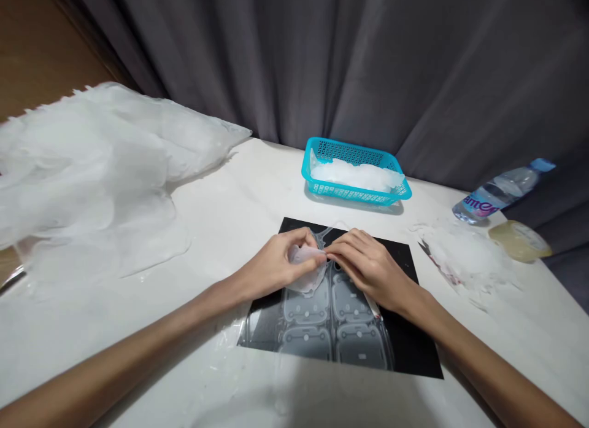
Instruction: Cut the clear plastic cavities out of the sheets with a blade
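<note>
Pinching: left hand (275,259), thumb and fingers on piece (301,254), above black mat (409,345) — right hand (375,268), fingers bunched at piece's edge, grip unclear — moulded sheet (307,339) beneath.

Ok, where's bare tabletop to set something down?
White tabletop looks open between the heaped translucent white sheets and turquoise perforated basket. Crowded: around the clear, blue-capped bottle and white scraps, and beneath left hand and right hand.

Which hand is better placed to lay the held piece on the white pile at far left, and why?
Likely the left hand: it grips the translucent piece and lies nearer the white pile. The right hand is farther from that pile, working at the piece's edge.
</note>
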### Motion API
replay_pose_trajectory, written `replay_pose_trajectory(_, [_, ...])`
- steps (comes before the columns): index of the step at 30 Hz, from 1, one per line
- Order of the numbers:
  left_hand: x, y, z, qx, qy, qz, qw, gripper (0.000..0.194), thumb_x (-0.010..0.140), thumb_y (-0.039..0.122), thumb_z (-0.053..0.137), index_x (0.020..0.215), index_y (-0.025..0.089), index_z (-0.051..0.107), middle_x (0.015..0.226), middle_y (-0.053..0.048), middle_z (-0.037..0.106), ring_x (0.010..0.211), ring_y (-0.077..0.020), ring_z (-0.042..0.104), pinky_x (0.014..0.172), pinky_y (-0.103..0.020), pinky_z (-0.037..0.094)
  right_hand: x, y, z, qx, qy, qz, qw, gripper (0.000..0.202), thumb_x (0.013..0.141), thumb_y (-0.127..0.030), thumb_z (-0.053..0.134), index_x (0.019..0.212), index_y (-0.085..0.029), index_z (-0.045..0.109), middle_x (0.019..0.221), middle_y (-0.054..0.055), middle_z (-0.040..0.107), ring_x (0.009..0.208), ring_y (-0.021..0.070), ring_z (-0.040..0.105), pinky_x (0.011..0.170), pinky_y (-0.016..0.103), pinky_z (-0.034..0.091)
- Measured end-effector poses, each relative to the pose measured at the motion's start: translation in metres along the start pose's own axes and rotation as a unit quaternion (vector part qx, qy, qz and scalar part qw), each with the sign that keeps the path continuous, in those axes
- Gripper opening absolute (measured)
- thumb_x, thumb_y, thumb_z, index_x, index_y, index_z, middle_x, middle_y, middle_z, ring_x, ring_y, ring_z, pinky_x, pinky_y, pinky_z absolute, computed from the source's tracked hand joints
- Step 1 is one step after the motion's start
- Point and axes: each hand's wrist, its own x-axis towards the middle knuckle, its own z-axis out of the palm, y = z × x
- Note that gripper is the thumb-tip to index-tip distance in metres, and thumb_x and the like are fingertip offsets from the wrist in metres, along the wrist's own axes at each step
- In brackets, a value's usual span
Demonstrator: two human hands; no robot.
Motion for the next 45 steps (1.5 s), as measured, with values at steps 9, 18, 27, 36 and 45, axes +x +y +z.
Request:
replay_pose_trajectory(9, [0.013, -0.021, -0.027, -0.118, 0.146, -0.056, 0.981, 0.025, 0.096, 0.037, 0.064, 0.084, 0.016, 0.066, 0.066, -0.001, 0.064, 0.056, -0.0140, 0.057, 0.051, -0.025, 0.043, -0.008, -0.009, 0.013, -0.146, 0.045, -0.040, 0.987, 0.019, 0.101, -0.009, 0.052, 0.087, -0.016, 0.062, 0.081, 0.008, 0.065, 0.080, 0.0235, 0.057, 0.075, 0.038, 0.049])
replay_pose_trajectory(18, [0.012, -0.003, -0.053, -0.182, 0.108, -0.020, 0.977, 0.031, 0.091, 0.049, 0.073, 0.093, 0.018, 0.064, 0.071, -0.001, 0.068, 0.054, -0.0142, 0.062, 0.048, -0.025, 0.052, -0.007, 0.001, 0.003, 0.047, 0.126, 0.220, 0.966, 0.009, 0.103, -0.023, 0.058, 0.109, -0.020, 0.064, 0.101, 0.008, 0.067, 0.096, 0.0249, 0.063, 0.086, 0.040, 0.053])
replay_pose_trajectory(27, [-0.006, 0.015, -0.014, -0.168, -0.042, 0.029, 0.984, 0.021, 0.100, 0.038, 0.066, 0.102, 0.018, 0.061, 0.080, 0.000, 0.066, 0.074, -0.0135, 0.062, 0.066, -0.025, 0.046, -0.007, -0.028, -0.007, 0.135, 0.135, 0.068, 0.979, 0.019, 0.100, -0.015, 0.064, 0.118, -0.021, 0.064, 0.095, 0.004, 0.071, 0.085, 0.0193, 0.065, 0.079, 0.035, 0.053])
replay_pose_trajectory(36, [-0.011, 0.013, -0.012, -0.105, -0.021, 0.084, 0.991, 0.011, 0.102, 0.029, 0.065, 0.103, 0.019, 0.069, 0.104, -0.005, 0.075, 0.102, -0.0197, 0.074, 0.094, -0.032, 0.055, -0.004, -0.014, -0.029, 0.044, 0.101, 0.012, 0.994, 0.018, 0.102, -0.016, 0.063, 0.119, -0.019, 0.064, 0.103, 0.009, 0.073, 0.094, 0.0216, 0.066, 0.082, 0.038, 0.055])
replay_pose_trajectory(45, [-0.009, 0.012, -0.014, -0.061, -0.012, 0.102, 0.993, 0.012, 0.101, 0.030, 0.066, 0.104, 0.020, 0.073, 0.108, -0.007, 0.079, 0.109, -0.0232, 0.074, 0.097, -0.036, 0.057, -0.010, -0.005, -0.033, 0.034, 0.039, 0.003, 0.999, 0.013, 0.104, -0.016, 0.057, 0.114, -0.019, 0.065, 0.101, 0.009, 0.073, 0.093, 0.0228, 0.063, 0.081, 0.039, 0.052])
